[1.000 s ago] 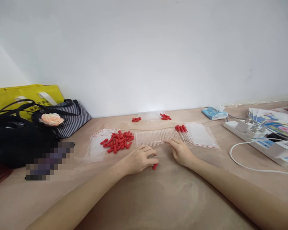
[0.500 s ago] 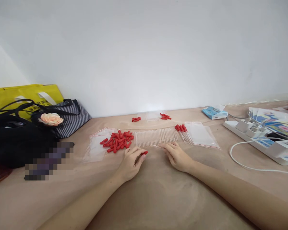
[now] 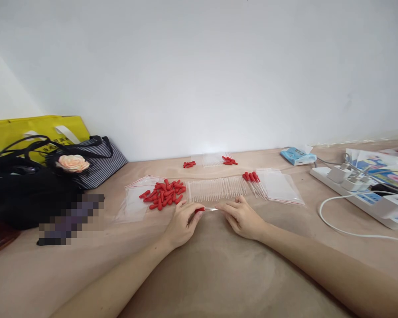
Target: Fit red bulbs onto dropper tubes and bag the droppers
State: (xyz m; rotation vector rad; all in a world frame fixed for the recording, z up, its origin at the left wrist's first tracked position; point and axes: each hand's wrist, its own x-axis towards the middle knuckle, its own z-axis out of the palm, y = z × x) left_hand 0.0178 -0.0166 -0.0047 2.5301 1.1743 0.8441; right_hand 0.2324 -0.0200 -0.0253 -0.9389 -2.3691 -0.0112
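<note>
My left hand (image 3: 182, 223) pinches a red rubber dropper bulb (image 3: 200, 209) between thumb and fingers. My right hand (image 3: 242, 217) grips a thin clear dropper tube (image 3: 211, 209), whose left end meets the mouth of that bulb; how deep it sits I cannot tell. Just beyond my left hand lies a pile of red bulbs (image 3: 166, 193) on a clear plastic bag (image 3: 134, 203). A row of clear tubes (image 3: 215, 189) is laid out behind both hands. To its right, several droppers with red bulbs fitted (image 3: 254, 179) lie side by side, partly against another clear bag (image 3: 281, 185).
Near the wall are two small groups of red bulbs (image 3: 189, 164) and more clear tubes (image 3: 212, 160). At right stand a blue tissue pack (image 3: 297, 156) and a white power strip (image 3: 361, 198) with a looping cable. Bags, one striped (image 3: 102, 161) and one yellow (image 3: 76, 128), fill the left.
The tube in my right hand has come down and level with the bulb in my left hand, closing the gap between them. The view has shifted slightly.
</note>
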